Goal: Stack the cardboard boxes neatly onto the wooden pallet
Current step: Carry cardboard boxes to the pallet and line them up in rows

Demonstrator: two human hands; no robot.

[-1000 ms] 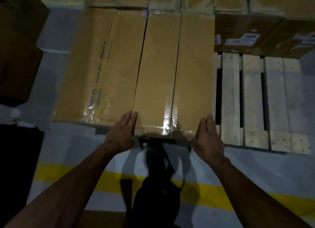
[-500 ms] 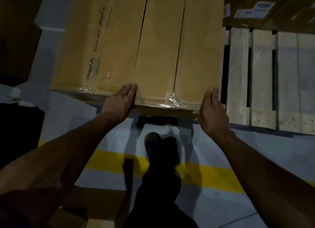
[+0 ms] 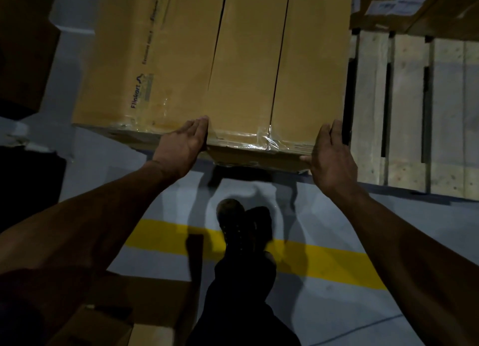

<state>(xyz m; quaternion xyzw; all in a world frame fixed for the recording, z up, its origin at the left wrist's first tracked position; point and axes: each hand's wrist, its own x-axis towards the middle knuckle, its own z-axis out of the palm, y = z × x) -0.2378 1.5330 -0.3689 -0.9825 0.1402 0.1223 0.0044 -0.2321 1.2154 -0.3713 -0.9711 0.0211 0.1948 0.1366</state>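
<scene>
A long tan cardboard box bundle, taped in clear film with two dark seams along its top, lies over the left part of the wooden pallet. Its near end hangs over the grey floor. My left hand is pressed on the near end, fingers laid over the top edge beside the left seam. My right hand clasps the near right corner, fingers up the side and thumb along the front face. The pallet's slats show bare to the right of the bundle.
Labelled boxes sit at the pallet's far right. A dark box stands at the left, another box lies low at the bottom left. A yellow floor line crosses under my shoes.
The view has closed in on the bundle's near end. My right hand has shifted from the front edge to the right corner; my left hand stays beside the left seam.
</scene>
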